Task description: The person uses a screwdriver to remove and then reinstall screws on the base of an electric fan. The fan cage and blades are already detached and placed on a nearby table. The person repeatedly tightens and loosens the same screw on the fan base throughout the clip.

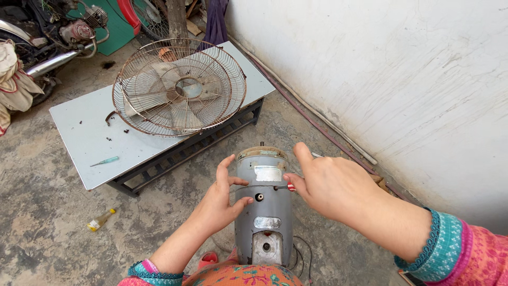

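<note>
A rough concrete floor runs up to a whitewashed, scuffed wall in an outdoor work corner. Right under the camera, above the person's lap, stands the grey cylindrical metal fan motor housing, upright, with a rusty top cap and small openings down its front.

The left hand rests against the housing's left flank, fingers loosely spread, thumb and fingertips touching the shell rather than clamped around it. The right hand is pinched shut on a small red-handled screwdriver whose tip points at the housing's upper seam.

The housing looks heavy and rigid, a painted steel shell that will not give under pressure; its smooth, curved sides could slip in a bare palm, so a grip low around the barrel, or one hand under the base, seems safest. The rusty cap may be rough to the touch. A thin dark cable trails from its base and could snag.

Further off, a pale grey low metal table carries a rusted round wire fan guard with pale blades, a green-handled screwdriver and scattered small dark bits. A small yellow oil bottle lies on the floor, well apart. A motorcycle is parked at the upper left. Nothing stands between the hands and the housing.
</note>
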